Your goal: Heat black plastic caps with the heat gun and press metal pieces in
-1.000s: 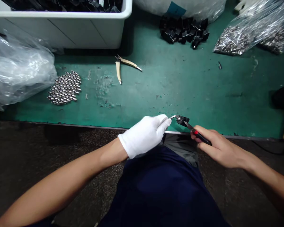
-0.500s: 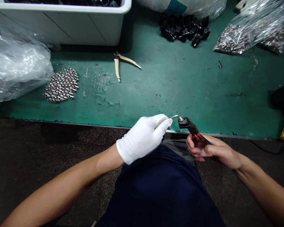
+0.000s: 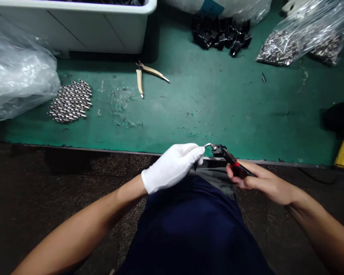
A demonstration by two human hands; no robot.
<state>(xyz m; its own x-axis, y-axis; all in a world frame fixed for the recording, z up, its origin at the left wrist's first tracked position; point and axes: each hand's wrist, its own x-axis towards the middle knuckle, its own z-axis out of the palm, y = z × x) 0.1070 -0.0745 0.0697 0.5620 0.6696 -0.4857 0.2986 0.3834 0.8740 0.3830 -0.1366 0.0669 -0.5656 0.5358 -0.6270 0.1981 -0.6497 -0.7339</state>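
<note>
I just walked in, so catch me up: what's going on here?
A seated person is working at a green bench. Their white-gloved left hand holds a bent metal rod with a black plastic fitting at its end. Their bare right hand holds a black tool, marked with red, at that fitting. Cream-handled pliers and a patch of metal pieces lie on the bench.

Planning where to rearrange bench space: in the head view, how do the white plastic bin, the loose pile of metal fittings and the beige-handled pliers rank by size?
1. The white plastic bin, though the frame cuts it off
2. The loose pile of metal fittings
3. The beige-handled pliers
</note>
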